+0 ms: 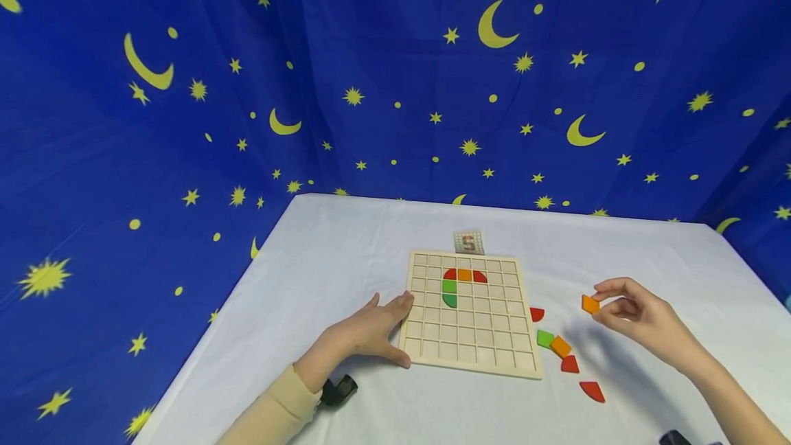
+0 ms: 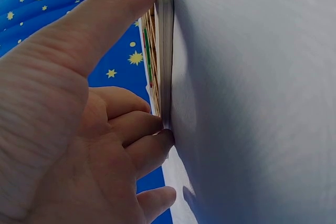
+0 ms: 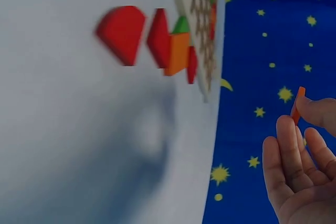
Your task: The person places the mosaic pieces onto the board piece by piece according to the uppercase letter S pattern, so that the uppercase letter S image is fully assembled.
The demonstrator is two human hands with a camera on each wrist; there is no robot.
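- Orange square tile (image 1: pixel 590 304) — pinched between the thumb and fingertips of the person's right hand (image 1: pixel 639 318) — was raised above the counter (image 1: pixel 346 239), to the right of the board and apart from it.
- The left hand (image 1: pixel 371 328) grasped nothing; its fingers were spread, touching the left edge of the pale wooden grid board (image 1: pixel 466 333), with the thumb by the near left corner.
- Five pieces lay in the grid: a red quarter-round piece (image 1: pixel 450 273), an orange square (image 1: pixel 465 275) and a second red quarter-round (image 1: pixel 479 276) in a row, with a light green square (image 1: pixel 449 286) and a dark green quarter-round (image 1: pixel 450 300) below the first.
- Right of the board lay loose pieces: a red quarter-round (image 1: pixel 537 314) just beside its edge, then a light green square, an orange square (image 1: pixel 560 347) and two more red quarter-rounds — the nearest one (image 1: pixel 592 391) apart.
- A small patterned card (image 1: pixel 468 242) lay beyond the board's far edge.
- White cloth covered the counter; behind hung a blue curtain (image 1: pixel 395 53) with yellow moons and stars.
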